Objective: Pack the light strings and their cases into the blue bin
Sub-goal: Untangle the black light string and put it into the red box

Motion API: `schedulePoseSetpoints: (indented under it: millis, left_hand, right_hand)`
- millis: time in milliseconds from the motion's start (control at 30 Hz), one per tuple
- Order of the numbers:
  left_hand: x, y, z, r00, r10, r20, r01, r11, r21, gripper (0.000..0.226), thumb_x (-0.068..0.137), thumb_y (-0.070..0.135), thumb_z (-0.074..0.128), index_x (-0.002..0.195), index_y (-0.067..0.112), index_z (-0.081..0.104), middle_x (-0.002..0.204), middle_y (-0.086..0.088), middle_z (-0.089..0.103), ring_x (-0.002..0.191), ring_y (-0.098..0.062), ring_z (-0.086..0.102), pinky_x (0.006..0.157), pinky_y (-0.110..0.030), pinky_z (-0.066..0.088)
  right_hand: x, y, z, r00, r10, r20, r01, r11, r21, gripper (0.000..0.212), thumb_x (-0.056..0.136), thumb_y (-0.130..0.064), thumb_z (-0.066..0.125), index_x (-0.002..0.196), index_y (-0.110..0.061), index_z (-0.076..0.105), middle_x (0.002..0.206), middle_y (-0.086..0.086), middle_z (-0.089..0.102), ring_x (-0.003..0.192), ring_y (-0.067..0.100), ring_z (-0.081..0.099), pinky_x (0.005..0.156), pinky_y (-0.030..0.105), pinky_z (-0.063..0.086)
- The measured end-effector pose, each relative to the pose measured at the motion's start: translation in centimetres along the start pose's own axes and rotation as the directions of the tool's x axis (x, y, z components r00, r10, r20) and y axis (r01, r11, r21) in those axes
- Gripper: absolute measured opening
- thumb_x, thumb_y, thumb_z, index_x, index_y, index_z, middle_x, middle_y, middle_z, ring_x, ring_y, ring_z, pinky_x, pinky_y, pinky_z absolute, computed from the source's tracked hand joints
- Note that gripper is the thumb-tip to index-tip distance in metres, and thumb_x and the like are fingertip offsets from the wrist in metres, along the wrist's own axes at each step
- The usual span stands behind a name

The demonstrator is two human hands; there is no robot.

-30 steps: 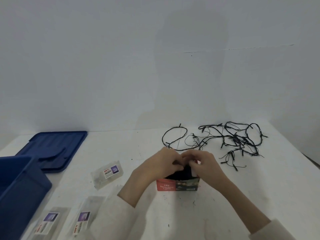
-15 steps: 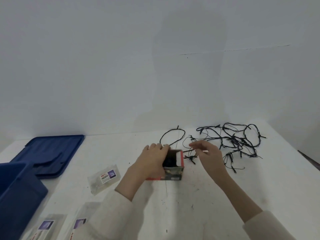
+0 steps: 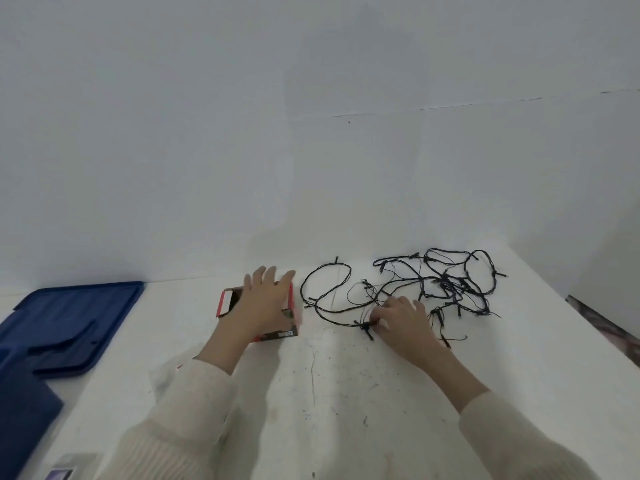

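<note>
A red cardboard light case (image 3: 228, 301) lies on its side on the white table, its open end facing left. My left hand (image 3: 265, 303) rests flat on top of it, fingers spread. A black light string (image 3: 440, 285) lies loose and tangled to the right, one loop reaching toward the case. My right hand (image 3: 398, 317) pinches a knot of that string near its front edge. The blue bin (image 3: 20, 420) shows only as a corner at the lower left.
The bin's blue lid (image 3: 69, 323) lies flat at the left. A clear plastic packet with a label (image 3: 65, 471) pokes in at the bottom left edge. A white wall stands close behind the table. The table's right edge (image 3: 602, 327) runs diagonally.
My left hand has pushed the case away and to the left and now lies flat on it. My right hand left the case and took hold of the string.
</note>
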State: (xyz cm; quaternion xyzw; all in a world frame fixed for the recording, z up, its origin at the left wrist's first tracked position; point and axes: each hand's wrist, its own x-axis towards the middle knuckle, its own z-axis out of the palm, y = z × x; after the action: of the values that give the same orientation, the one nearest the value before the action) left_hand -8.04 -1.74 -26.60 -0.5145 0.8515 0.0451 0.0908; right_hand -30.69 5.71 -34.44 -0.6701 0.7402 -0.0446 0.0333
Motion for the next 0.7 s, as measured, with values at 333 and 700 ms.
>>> schedulePoseSetpoints:
  millis: [333, 700]
  left_hand:
    - [-0.6, 8.2, -7.5, 0.915, 0.145, -0.377, -0.391, 0.555, -0.735, 0.026, 0.089, 0.022, 0.061, 0.114, 0.021, 0.057, 0.087, -0.001, 0.065, 0.088, -0.021, 0.063, 0.072, -0.015, 0.041]
    - [-3.8, 6.0, -15.4, 0.903, 0.031, -0.429, -0.430, 0.105, -0.897, 0.023, 0.097, 0.021, 0.047, 0.093, 0.010, 0.066, 0.060, 0.002, 0.046, 0.052, -0.012, 0.047, 0.063, -0.028, 0.056]
  right_hand:
    - [-1.1, -0.3, -15.8, 0.949, 0.062, -0.309, 0.240, 0.490, 0.838, 0.010, 0.091, -0.015, 0.056, 0.081, -0.016, 0.059, 0.075, -0.003, 0.065, 0.081, 0.013, 0.061, 0.081, 0.025, 0.043]
    - [-4.2, 3.8, -30.3, 0.812, 0.391, -0.433, 0.278, 0.393, 0.877, 0.016, 0.092, -0.015, 0.052, 0.076, -0.019, 0.056, 0.059, 0.004, 0.051, 0.037, 0.009, 0.040, 0.050, 0.026, 0.044]
